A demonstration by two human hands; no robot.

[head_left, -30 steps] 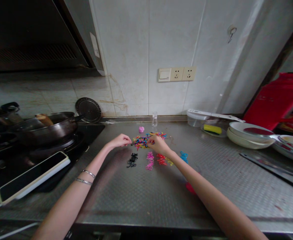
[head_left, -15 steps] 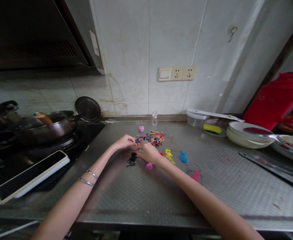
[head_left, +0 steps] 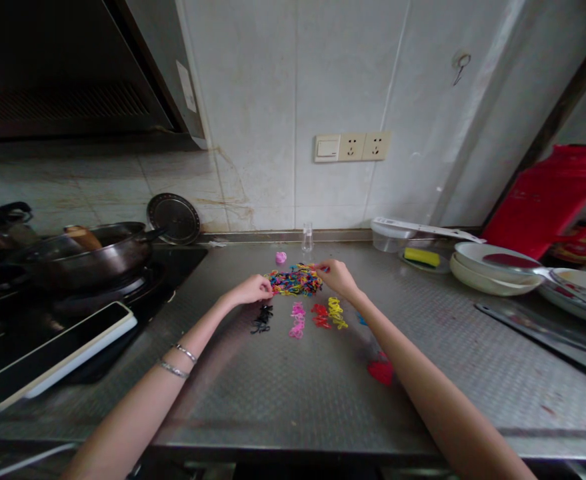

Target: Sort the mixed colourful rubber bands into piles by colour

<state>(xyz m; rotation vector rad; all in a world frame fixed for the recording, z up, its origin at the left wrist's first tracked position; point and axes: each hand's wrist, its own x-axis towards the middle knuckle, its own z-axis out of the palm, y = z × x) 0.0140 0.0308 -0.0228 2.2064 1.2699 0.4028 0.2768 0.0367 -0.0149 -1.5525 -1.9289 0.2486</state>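
A mixed heap of small coloured rubber bands (head_left: 295,280) lies on the metal counter. My left hand (head_left: 253,289) is at the heap's left edge, fingers pinched together; what is between them is too small to make out. At its right edge, my right hand (head_left: 337,276) touches the bands with thumb and forefinger pinched. Nearer me lie separate groups: black bands (head_left: 262,319), pink bands (head_left: 297,320), red bands (head_left: 321,315) and yellow bands (head_left: 337,313). Blue bands (head_left: 361,320) are mostly hidden by my right forearm, beside a red-pink item (head_left: 381,372).
Behind the heap stand a small clear bottle (head_left: 307,237) and a pink lump (head_left: 281,257). To the left are a phone (head_left: 63,353) and a pan (head_left: 87,257) on the stove. Bowls (head_left: 493,277), a knife (head_left: 543,340) and a red thermos (head_left: 547,200) occupy the right.
My right hand has moved right and away from me, from near my left hand to the heap's right edge, uncovering the pink and red bands. My left hand has hardly moved.
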